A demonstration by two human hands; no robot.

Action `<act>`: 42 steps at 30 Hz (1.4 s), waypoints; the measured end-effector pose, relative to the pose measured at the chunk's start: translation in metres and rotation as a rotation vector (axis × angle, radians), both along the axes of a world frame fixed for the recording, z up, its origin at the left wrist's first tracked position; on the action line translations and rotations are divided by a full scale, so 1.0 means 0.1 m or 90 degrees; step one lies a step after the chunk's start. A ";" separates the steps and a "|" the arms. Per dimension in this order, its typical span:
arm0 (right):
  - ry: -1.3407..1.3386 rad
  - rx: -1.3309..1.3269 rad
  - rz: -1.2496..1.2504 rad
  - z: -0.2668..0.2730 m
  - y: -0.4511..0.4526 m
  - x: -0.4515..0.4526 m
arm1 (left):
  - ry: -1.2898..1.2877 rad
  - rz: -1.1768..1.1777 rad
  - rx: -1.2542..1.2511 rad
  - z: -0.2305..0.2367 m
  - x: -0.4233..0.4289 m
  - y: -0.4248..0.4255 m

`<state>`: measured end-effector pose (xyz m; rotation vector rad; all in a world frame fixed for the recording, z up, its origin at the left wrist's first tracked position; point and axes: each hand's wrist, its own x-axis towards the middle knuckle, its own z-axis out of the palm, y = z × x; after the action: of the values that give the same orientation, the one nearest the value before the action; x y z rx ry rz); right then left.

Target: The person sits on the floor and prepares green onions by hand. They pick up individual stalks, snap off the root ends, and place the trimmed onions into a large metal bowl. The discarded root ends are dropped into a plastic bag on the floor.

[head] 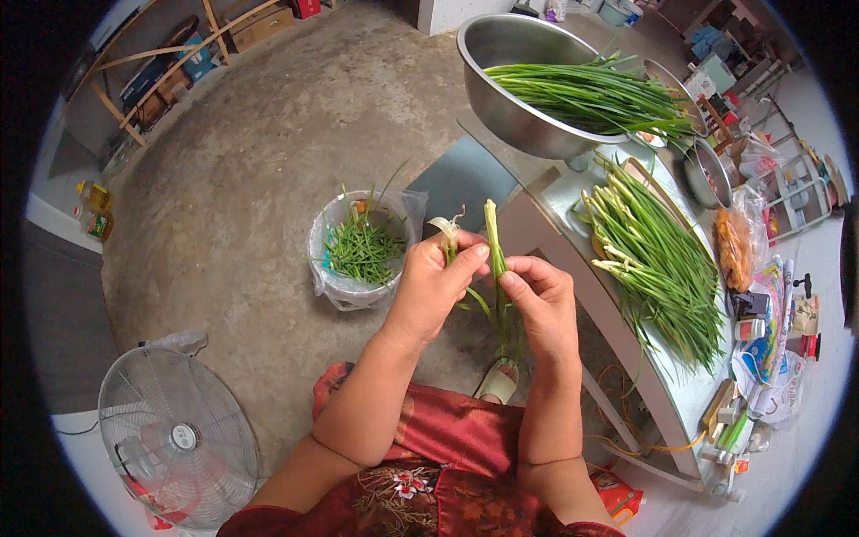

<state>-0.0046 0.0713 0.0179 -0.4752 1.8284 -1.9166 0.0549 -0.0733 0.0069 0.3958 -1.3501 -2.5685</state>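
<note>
My left hand (439,275) pinches the pale, papery root end of a green stalk. In my right hand (540,288) is a small bunch of garlic chives (493,231), white ends up, its leaves hanging down. Left of my hands, a lined waste bin (356,295) on the floor holds green trimmings (362,252). On the table to the right lies a pile of chives (664,262) with pale ends towards me. More long green chives (590,94) rest in a large steel basin (530,127) at the table's far end.
The glass-topped table (684,396) also bears a steel bowl (708,174), a bag of orange-brown food (733,248) and small packages. A floor fan (178,436) stands at lower left. Oil bottles (94,208) stand by the left wall; a wooden frame (168,74) is beyond.
</note>
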 end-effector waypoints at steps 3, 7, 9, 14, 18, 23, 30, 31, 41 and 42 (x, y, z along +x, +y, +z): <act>-0.011 -0.009 -0.008 0.00 -0.01 0.01 | -0.009 -0.008 0.027 0.01 -0.01 0.02; -0.025 -0.032 -0.008 -0.06 -0.01 -0.01 | -0.016 -0.004 -0.106 0.02 -0.01 0.02; -0.030 -0.035 -0.016 -0.05 0.00 0.00 | -0.010 -0.016 -0.169 -0.05 -0.03 0.01; -0.032 -0.051 -0.032 -0.03 0.01 -0.02 | -0.029 -0.017 -0.306 -0.12 -0.06 0.00; -0.037 -0.064 -0.027 -0.01 0.04 -0.05 | -0.058 0.107 -0.413 -0.30 -0.12 -0.23; -0.028 -0.091 -0.060 -0.03 0.10 -0.09 | -0.230 0.322 -0.537 -0.98 -0.37 -1.03; 0.001 -0.108 -0.125 0.14 0.22 -0.12 | -0.311 0.302 -0.415 -2.29 -0.11 -1.92; 0.006 -0.095 -0.133 0.13 0.24 -0.13 | -0.322 0.295 -0.452 -2.42 -0.07 -1.98; 0.007 -0.012 -0.135 -0.01 0.28 -0.20 | -0.552 0.122 -1.165 -2.37 0.28 -1.94; 0.007 -0.017 -0.133 0.00 0.25 -0.20 | -0.566 0.123 -1.176 -2.33 0.28 -1.95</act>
<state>-0.0241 0.0961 0.0175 -0.3139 1.9273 -2.0804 0.0831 -0.2679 -0.2259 1.0520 -2.8333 -0.1177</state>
